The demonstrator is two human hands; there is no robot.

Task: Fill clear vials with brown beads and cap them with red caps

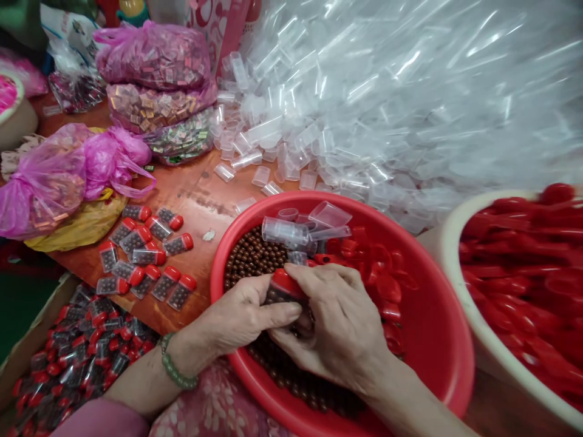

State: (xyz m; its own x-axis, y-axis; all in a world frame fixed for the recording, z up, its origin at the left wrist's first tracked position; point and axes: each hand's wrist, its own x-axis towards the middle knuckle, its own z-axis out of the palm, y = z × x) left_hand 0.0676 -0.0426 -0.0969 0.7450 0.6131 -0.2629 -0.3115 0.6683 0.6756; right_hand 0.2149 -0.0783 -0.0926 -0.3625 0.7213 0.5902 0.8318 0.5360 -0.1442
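Over a red basin (437, 364), my left hand (248, 309) grips a small clear plastic container with a red cap (283, 280). Dark beads show through its wall. My right hand (334, 325) is closed around the other side, its fingers at the red cap. Brown round beads (255, 258) fill the left part of the basin and lie beneath my hands. Clear empty tubes (285, 232) rest on the beads at the back. Loose red caps (382, 285) lie along the basin's right side. My palms hide the container's lower end.
Behind the basin rises a large pile of clear tubes (387, 103). A white tub (455, 243) of red caps stands at right. Filled containers (148, 255) lie on the orange table (200, 194); many more fill a box (82, 358) below. Pink bags (155, 57) sit at back left.
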